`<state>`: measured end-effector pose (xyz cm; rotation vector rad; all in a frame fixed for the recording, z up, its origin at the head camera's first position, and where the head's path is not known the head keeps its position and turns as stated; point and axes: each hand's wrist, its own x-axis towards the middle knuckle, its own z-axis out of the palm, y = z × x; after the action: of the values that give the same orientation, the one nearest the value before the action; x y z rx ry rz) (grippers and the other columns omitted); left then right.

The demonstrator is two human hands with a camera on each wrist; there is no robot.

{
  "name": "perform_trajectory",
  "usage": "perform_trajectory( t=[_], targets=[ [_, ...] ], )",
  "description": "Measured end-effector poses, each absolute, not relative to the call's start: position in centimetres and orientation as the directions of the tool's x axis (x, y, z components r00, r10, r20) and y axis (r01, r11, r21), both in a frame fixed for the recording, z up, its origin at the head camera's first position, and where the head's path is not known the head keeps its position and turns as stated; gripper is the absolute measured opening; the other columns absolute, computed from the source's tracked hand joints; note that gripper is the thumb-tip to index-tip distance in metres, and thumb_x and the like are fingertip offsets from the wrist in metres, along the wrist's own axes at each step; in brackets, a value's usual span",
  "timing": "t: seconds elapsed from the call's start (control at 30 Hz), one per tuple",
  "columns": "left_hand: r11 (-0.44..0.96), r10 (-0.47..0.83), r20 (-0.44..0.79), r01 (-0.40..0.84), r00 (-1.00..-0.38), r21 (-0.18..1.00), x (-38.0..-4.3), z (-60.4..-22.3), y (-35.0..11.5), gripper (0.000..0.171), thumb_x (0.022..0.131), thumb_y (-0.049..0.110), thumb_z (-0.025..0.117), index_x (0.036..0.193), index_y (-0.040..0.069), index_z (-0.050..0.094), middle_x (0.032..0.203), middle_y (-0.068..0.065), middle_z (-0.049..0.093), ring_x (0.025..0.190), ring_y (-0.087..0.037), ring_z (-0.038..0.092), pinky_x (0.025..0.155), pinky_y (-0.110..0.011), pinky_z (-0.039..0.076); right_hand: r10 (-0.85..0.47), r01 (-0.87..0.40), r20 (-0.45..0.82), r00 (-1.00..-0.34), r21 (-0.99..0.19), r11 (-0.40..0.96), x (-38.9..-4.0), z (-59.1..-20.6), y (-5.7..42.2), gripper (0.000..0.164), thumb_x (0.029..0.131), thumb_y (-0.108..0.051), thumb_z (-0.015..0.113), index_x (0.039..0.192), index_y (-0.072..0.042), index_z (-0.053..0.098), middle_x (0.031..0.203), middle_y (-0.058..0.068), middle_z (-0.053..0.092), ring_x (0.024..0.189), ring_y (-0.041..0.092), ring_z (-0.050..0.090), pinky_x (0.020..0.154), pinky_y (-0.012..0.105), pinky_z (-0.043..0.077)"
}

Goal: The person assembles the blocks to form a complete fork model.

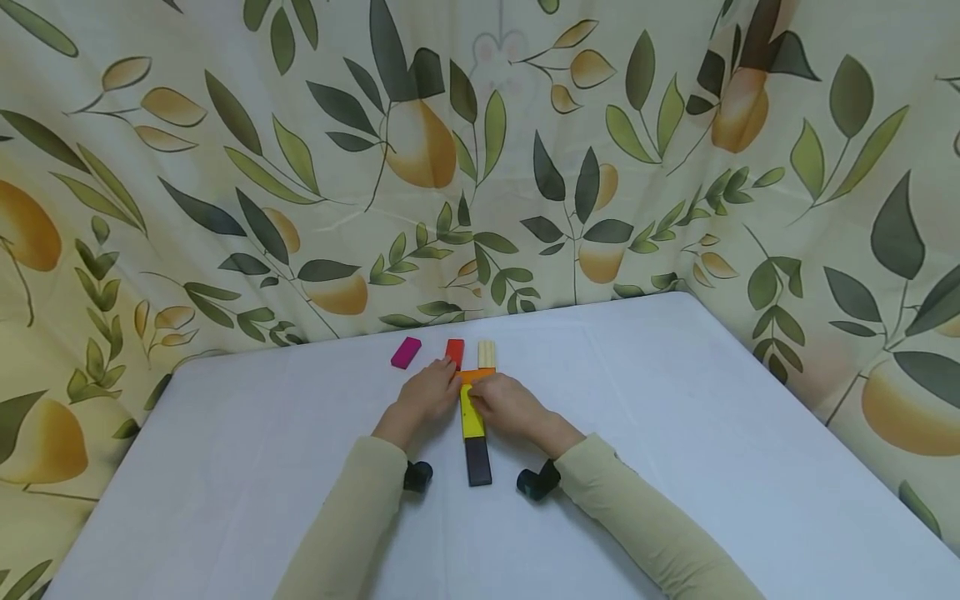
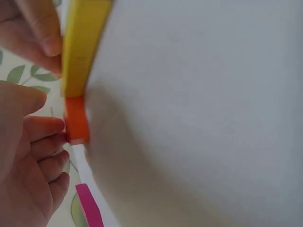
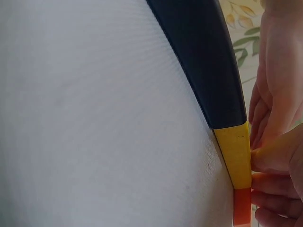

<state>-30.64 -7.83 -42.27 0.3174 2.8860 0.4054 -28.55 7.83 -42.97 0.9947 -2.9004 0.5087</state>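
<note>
A black block (image 1: 477, 461), a yellow block (image 1: 472, 414) and an orange block (image 1: 476, 376) lie end to end, the orange one crosswise at the far end. My left hand (image 1: 429, 390) has its fingertips at the orange block's left end and overlaps the near end of a red block (image 1: 454, 349). In the left wrist view its thumb stands apart from the blocks. My right hand (image 1: 513, 405) rests its thumb against the yellow block (image 3: 235, 153), with the other fingertips beside the orange block (image 3: 242, 205). A ribbed cream block (image 1: 487, 353) lies just beyond the orange one.
A magenta block (image 1: 406, 352) lies apart, left of the red one. All of it stands on a white-covered table (image 1: 637, 400). Fabric with a fruit and leaf print (image 1: 420, 242) hangs behind the table and along both sides.
</note>
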Motion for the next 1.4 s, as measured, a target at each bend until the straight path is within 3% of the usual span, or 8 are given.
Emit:
perform_trajectory(
  t=[0.2, 0.33, 0.67, 0.93, 1.4],
  targets=[
    [0.923, 0.194, -0.159, 0.125, -0.968, 0.365, -31.2, -42.0, -9.0, 0.056, 0.097, 0.037, 0.040, 0.145, 0.012, 0.028, 0.150, -0.004, 0.023, 0.137, -0.020, 0.015, 0.108, -0.041, 0.019, -0.590, -0.595, 0.119, -0.798, -0.308, 0.743, -28.5, -43.0, 7.6, 0.020, 0.089, -0.014, 0.061, 0.104, -0.005, 0.069, 0.093, 0.001, 0.067, 0.082, 0.013, 0.058, 0.084, 0.027, 0.048],
    [0.917, 0.228, -0.170, 0.152, -0.959, 0.368, -31.8, -42.0, -9.6, 0.056, 0.097, 0.036, 0.042, 0.146, 0.013, 0.026, 0.151, -0.003, 0.021, 0.138, -0.020, 0.014, 0.108, -0.042, 0.019, -0.586, -0.592, 0.122, -0.801, -0.304, 0.746, -28.6, -43.0, 7.6, 0.017, 0.088, -0.015, 0.061, 0.100, -0.006, 0.070, 0.083, -0.002, 0.065, 0.074, 0.011, 0.053, 0.081, 0.025, 0.048],
    [0.900, 0.273, -0.192, 0.180, -0.943, 0.397, -32.0, -42.8, -9.6, 0.051, 0.097, 0.036, 0.041, 0.143, 0.015, 0.033, 0.148, -0.002, 0.028, 0.136, -0.020, 0.020, 0.107, -0.041, 0.021, -0.576, -0.583, 0.125, -0.808, -0.314, 0.749, -28.4, -43.0, 7.7, 0.022, 0.088, -0.013, 0.061, 0.107, -0.004, 0.068, 0.103, 0.005, 0.067, 0.093, 0.016, 0.060, 0.089, 0.030, 0.046],
    [0.904, 0.267, -0.170, 0.185, -0.948, 0.386, -31.9, -42.8, -9.2, 0.049, 0.098, 0.034, 0.039, 0.142, 0.013, 0.035, 0.146, -0.002, 0.033, 0.135, -0.021, 0.023, 0.107, -0.041, 0.022, -0.593, -0.612, 0.158, -0.789, -0.287, 0.737, -28.5, -43.0, 7.8, 0.017, 0.088, -0.013, 0.062, 0.100, -0.005, 0.070, 0.085, 0.001, 0.066, 0.075, 0.012, 0.055, 0.082, 0.025, 0.048],
    [0.936, 0.230, -0.165, 0.172, -0.959, 0.306, -31.4, -42.9, -7.4, 0.051, 0.097, 0.034, 0.041, 0.143, 0.012, 0.034, 0.146, -0.003, 0.032, 0.135, -0.022, 0.025, 0.107, -0.040, 0.024, -0.583, -0.595, 0.138, -0.801, -0.293, 0.748, -28.5, -42.9, 7.8, 0.022, 0.087, -0.013, 0.063, 0.105, -0.003, 0.069, 0.099, 0.005, 0.068, 0.088, 0.015, 0.060, 0.088, 0.030, 0.047]
  ],
)
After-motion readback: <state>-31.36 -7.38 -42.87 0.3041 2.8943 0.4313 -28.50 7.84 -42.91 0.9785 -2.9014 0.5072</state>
